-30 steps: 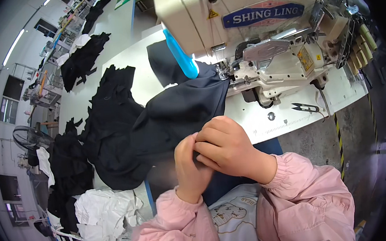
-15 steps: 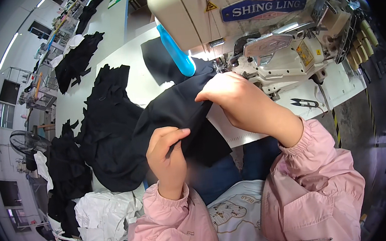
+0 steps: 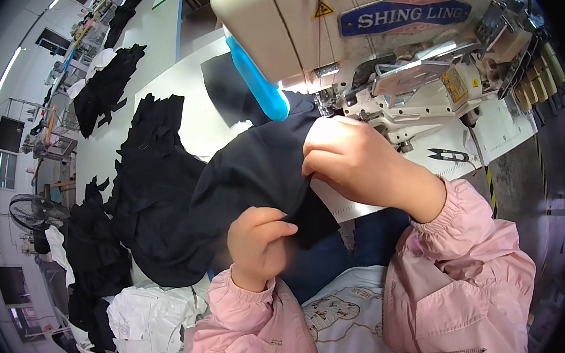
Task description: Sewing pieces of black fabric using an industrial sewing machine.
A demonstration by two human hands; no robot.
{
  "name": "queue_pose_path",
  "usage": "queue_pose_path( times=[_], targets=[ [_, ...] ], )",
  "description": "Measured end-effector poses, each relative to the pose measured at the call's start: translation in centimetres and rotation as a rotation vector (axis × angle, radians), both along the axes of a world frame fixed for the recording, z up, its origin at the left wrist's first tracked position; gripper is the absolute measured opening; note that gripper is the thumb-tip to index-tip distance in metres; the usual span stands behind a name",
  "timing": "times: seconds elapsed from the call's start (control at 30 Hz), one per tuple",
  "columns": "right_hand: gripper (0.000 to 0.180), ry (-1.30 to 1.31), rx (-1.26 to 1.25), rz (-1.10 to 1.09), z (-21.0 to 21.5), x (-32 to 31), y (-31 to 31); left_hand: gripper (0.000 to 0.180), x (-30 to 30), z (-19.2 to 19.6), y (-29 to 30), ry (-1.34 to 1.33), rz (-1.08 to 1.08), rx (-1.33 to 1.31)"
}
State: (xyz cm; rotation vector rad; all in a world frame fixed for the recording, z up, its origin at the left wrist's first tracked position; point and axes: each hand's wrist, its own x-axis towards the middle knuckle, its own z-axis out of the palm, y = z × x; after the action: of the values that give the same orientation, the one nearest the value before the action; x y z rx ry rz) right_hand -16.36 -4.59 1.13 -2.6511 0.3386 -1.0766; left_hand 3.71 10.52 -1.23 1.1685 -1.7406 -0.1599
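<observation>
Black fabric (image 3: 247, 159) lies across the white sewing table, its far right edge under the needle area of a sewing machine (image 3: 270, 30). My right hand (image 3: 348, 157) grips the fabric edge just in front of the presser foot (image 3: 324, 102), thumb and fingers closed on it. Nearer to me, my left hand (image 3: 258, 242) pinches the fabric's near edge, fingers curled with the thumb against them. Part of the fabric hangs over the table's front edge above my lap. A bright blue strip (image 3: 257, 78) on the machine stands beside the needle area.
Black thread snips (image 3: 449, 155) lie on the table right of my right hand. A heap of black cut pieces (image 3: 152, 188) spreads over the left side. White crumpled cloth or plastic (image 3: 151, 322) sits at the lower left. Thread cones (image 3: 536, 77) stand beyond the machine's right end.
My left hand has come nearer to me and slightly right, its fingers curling more tightly. My right hand has shifted slightly right and nearer, still on the fabric edge.
</observation>
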Motion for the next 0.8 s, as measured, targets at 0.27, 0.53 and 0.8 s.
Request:
queue_pose_path(
  times=[0.27, 0.53, 0.8],
  targets=[
    [0.024, -0.109, -0.263, -0.152, -3.2, -2.6, 3.2, 0.071, -2.7, -4.5, -4.8, -0.418, 0.234, -0.121],
    [0.026, -0.218, -0.255, -0.232, -2.7, -3.7, 3.2, 0.040, -3.4, -1.7, -10.4, -0.304, 0.018, -0.194],
    [0.025, -0.311, -0.213, -0.349, 1.2, -2.2, 0.7, 0.026, -2.7, 2.1, -12.1, -0.186, -0.038, 0.020]
  ],
)
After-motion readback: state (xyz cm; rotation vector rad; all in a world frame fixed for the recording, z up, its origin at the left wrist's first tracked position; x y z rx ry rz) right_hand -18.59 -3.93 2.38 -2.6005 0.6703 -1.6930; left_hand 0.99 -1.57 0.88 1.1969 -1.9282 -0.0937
